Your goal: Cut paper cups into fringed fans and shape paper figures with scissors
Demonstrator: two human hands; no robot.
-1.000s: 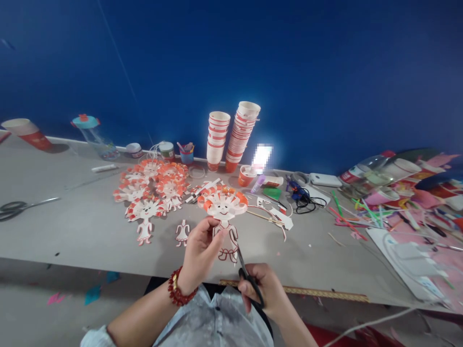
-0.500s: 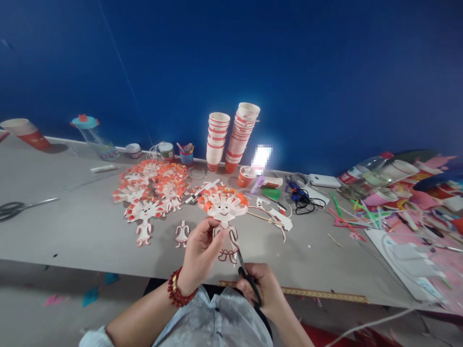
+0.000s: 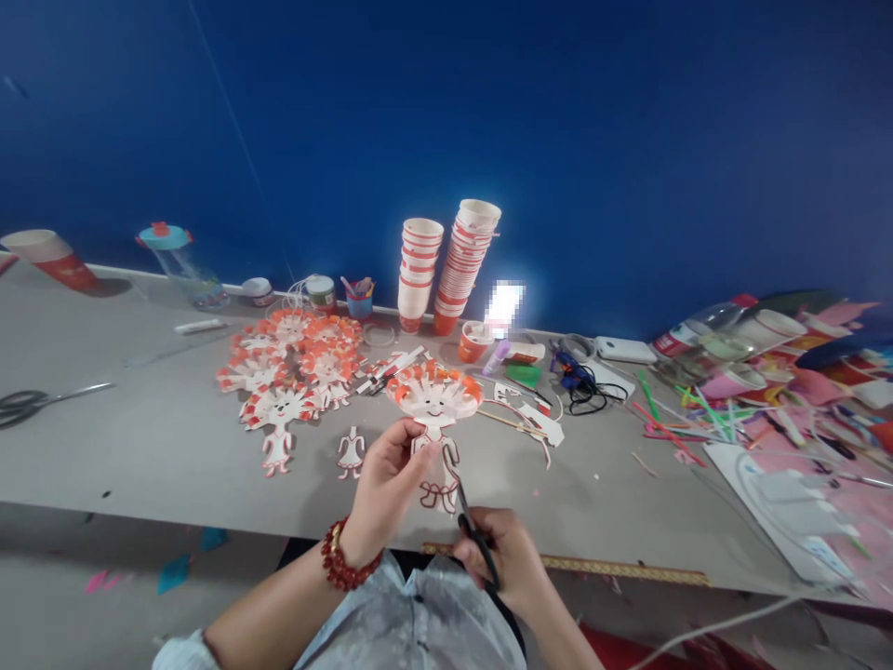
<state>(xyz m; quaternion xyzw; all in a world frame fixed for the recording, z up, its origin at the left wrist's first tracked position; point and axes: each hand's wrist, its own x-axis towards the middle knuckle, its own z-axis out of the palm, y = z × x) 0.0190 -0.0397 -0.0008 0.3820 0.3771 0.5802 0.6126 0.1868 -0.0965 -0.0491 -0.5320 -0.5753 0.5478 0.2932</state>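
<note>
Between the thumb and fingers of my left hand (image 3: pixel 391 475) is a paper doll (image 3: pixel 433 409) with a smiling face, curled orange-and-white hair strips and a red-outlined body. My right hand (image 3: pixel 503 549) grips black-handled scissors (image 3: pixel 464 502). Their blades point up and touch or lie very near the right edge of the doll's skirt. A small cut-out paper body (image 3: pixel 351 453) without a head lies on the table left of my left hand. Further left is a heap of similar paper dolls (image 3: pixel 289 358), one of them with its body (image 3: pixel 277 450) fully showing.
Two stacks of paper cups (image 3: pixel 466 265) stand by the blue wall. A glue gun (image 3: pixel 576 375) with a coiled cord, paper scraps (image 3: pixel 548 426) and many straws (image 3: pixel 690 414) lie to the right. Another pair of scissors (image 3: pixel 48 400) rests far left. A yellow ruler-like strip (image 3: pixel 628 569) follows the front edge.
The doll has shifted slightly right and down in my left hand. The scissors have turned slightly, their handles moving a little left, and the blades look closer together.
</note>
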